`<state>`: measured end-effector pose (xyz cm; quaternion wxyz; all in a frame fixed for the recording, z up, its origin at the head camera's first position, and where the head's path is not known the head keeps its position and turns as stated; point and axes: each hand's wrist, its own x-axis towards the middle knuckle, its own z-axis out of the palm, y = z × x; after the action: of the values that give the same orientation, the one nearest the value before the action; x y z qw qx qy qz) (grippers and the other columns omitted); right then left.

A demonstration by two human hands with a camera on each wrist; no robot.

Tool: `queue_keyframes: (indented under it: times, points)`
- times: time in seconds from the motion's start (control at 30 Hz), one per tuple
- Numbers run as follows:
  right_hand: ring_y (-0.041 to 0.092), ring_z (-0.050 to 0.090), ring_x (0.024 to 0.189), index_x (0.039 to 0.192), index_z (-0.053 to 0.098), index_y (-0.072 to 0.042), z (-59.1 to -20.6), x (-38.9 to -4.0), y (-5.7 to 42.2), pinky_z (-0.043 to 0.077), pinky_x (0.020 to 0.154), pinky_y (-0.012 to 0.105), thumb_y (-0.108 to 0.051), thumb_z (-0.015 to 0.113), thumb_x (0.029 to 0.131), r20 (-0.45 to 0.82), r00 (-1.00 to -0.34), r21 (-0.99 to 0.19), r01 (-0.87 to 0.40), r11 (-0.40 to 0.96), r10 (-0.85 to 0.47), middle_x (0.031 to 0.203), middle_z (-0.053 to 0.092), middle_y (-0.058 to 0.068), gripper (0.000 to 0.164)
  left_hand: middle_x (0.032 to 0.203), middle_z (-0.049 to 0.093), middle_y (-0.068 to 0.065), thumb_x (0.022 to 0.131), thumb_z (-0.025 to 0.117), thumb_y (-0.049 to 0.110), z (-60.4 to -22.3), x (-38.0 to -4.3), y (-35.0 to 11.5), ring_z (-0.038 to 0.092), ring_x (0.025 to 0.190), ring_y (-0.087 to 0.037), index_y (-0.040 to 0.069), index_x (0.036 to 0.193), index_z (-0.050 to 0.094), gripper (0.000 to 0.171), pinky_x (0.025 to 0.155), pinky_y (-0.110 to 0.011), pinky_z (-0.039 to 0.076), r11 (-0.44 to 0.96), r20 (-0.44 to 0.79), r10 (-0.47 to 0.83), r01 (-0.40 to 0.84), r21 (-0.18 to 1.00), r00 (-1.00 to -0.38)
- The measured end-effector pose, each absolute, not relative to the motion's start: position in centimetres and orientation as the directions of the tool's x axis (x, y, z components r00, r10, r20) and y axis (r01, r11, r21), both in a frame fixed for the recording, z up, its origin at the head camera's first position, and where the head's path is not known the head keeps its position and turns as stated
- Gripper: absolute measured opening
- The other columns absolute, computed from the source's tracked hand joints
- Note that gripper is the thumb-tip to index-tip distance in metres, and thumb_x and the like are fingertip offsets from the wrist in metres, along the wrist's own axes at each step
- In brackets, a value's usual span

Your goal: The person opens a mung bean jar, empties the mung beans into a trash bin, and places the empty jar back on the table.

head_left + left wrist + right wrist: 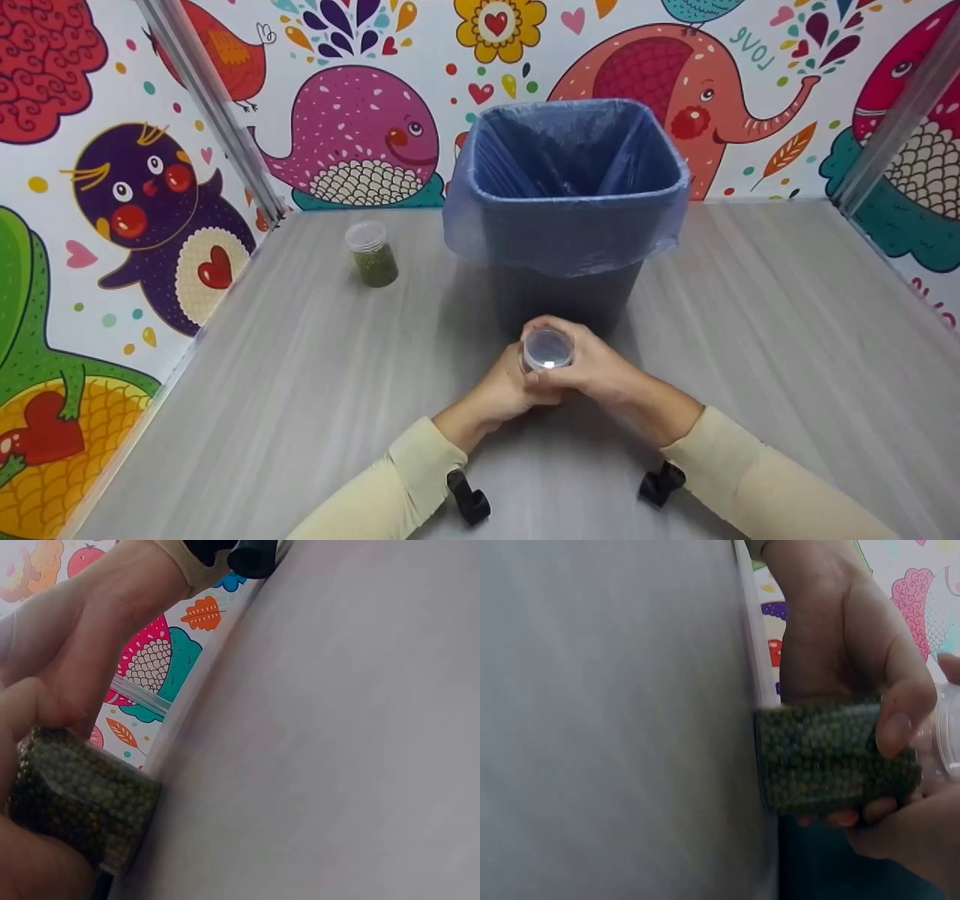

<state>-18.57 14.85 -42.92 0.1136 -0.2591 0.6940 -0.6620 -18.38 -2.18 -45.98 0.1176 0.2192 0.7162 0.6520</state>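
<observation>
A clear plastic jar of small green beans (821, 757) stands upright between the two hands, in front of the bin. My left hand (504, 388) grips its bean-filled body, with the thumb across the side in the right wrist view. Above it, my right hand (592, 361) curls its fingers and thumb round the clear round lid (548, 349) at the top. In the left wrist view the jar's base is close to the tabletop. Most of the jar's body is hidden by the hands in the head view.
A grey bin (562, 296) with a blue liner (585, 232) stands directly beyond the hands. A second lidded jar of green contents (376, 264) is on the wood-grain table (315, 390), to the bin's left. Cartoon-printed walls (360, 127) enclose the back and sides.
</observation>
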Motion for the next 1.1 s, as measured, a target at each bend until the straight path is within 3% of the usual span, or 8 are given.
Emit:
queue_keyframes:
  times: [0.2, 0.37, 0.5, 0.67, 0.8, 1.1]
  points:
    - [0.023, 0.062, 0.108, 0.124, 0.061, 0.006, -42.8, -18.6, 14.9, 0.047, 0.098, 0.03, -0.008, 0.089, 0.081, 0.172, -0.839, -0.977, -0.211, 0.017, -0.516, 0.115, 0.068, 0.009, 0.053, 0.111, 0.07, 0.001, 0.073, 0.081, -0.005, -46.1, -18.4, -2.2, 0.061, 0.1, -0.009, -0.002, 0.123, 0.067, 0.052, 0.095, -0.026, 0.05, 0.052, 0.117, 0.478, 0.161, 0.986, -0.871]
    - [0.026, 0.063, 0.115, 0.132, 0.055, 0.001, -42.5, -18.4, 14.8, 0.046, 0.101, 0.028, -0.015, 0.093, 0.082, 0.157, -0.879, -0.975, -0.21, 0.07, -0.451, 0.122, 0.068, 0.013, 0.065, 0.114, 0.07, 0.0, 0.078, 0.082, 0.002, -45.9, -18.4, -2.2, 0.061, 0.101, -0.01, -0.001, 0.124, 0.068, 0.048, 0.094, -0.026, 0.051, 0.074, 0.112, 0.479, 0.167, 0.983, -0.87]
    - [0.026, 0.062, 0.117, 0.134, 0.048, -0.001, -42.1, -17.9, 14.7, 0.048, 0.1, 0.029, -0.016, 0.093, 0.082, 0.126, -0.922, -0.983, -0.166, 0.079, -0.367, 0.128, 0.067, 0.016, 0.071, 0.115, 0.069, -0.001, 0.078, 0.082, 0.004, -45.8, -18.5, -2.0, 0.061, 0.102, -0.012, 0.0, 0.128, 0.066, 0.053, 0.093, -0.027, 0.051, 0.094, 0.107, 0.47, 0.171, 0.981, -0.876]
    - [0.025, 0.063, 0.115, 0.131, 0.05, -0.004, -41.9, -17.0, 14.9, 0.051, 0.096, 0.033, -0.014, 0.094, 0.08, 0.085, -0.961, -0.983, -0.124, 0.137, -0.263, 0.13, 0.067, 0.013, 0.069, 0.121, 0.07, -0.005, 0.076, 0.084, 0.002, -45.8, -18.3, -1.7, 0.062, 0.106, -0.013, -0.001, 0.138, 0.061, 0.066, 0.098, -0.028, 0.05, 0.099, 0.127, 0.446, 0.19, 0.977, -0.886]
    - [0.025, 0.065, 0.116, 0.128, 0.052, -0.002, -41.9, -16.6, 14.9, 0.051, 0.097, 0.033, -0.013, 0.095, 0.08, 0.105, -0.965, -0.975, -0.148, 0.166, -0.242, 0.128, 0.068, 0.013, 0.065, 0.127, 0.071, -0.007, 0.076, 0.084, 0.0, -45.8, -18.2, -1.7, 0.063, 0.112, -0.013, -0.002, 0.145, 0.058, 0.073, 0.103, -0.028, 0.048, 0.09, 0.142, 0.435, 0.2, 0.976, -0.889]
    - [0.025, 0.065, 0.117, 0.126, 0.054, -0.002, -41.9, -16.8, 14.8, 0.051, 0.098, 0.033, -0.014, 0.095, 0.08, 0.096, -0.967, -0.974, -0.14, 0.179, -0.234, 0.128, 0.069, 0.012, 0.063, 0.127, 0.07, -0.007, 0.079, 0.084, 0.003, -45.9, -18.4, -1.8, 0.062, 0.11, -0.012, -0.001, 0.147, 0.057, 0.074, 0.1, -0.027, 0.049, 0.079, 0.146, 0.449, 0.202, 0.976, -0.881]
